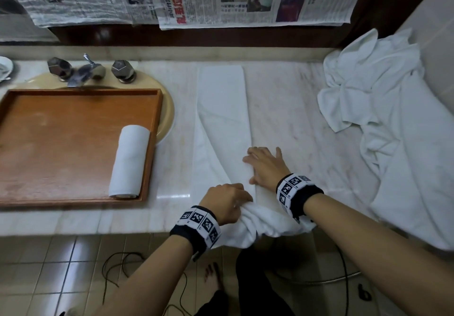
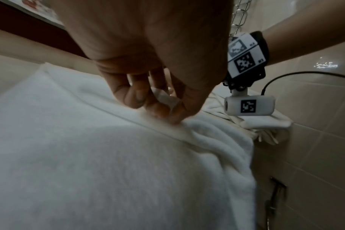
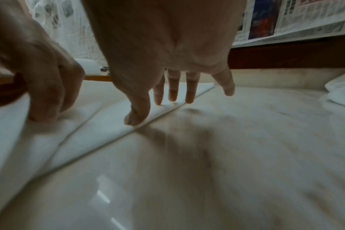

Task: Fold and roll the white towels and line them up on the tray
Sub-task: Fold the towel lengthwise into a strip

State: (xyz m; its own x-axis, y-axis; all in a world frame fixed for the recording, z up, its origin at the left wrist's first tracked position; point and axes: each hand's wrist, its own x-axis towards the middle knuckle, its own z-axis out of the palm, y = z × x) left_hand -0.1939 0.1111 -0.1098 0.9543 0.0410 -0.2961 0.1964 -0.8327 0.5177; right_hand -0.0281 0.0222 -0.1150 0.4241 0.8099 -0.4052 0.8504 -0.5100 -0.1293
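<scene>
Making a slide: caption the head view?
Left hand grips a folded towel, right hand flattens it; one roll on tray.

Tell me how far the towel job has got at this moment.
Done: one rolled towel lies at the right end of the wooden tray. In hand: a long folded towel on the marble counter; the left hand grips its bunched near end, the right hand presses it flat. Left: rolling it, plus the loose towel heap on the right.
</scene>
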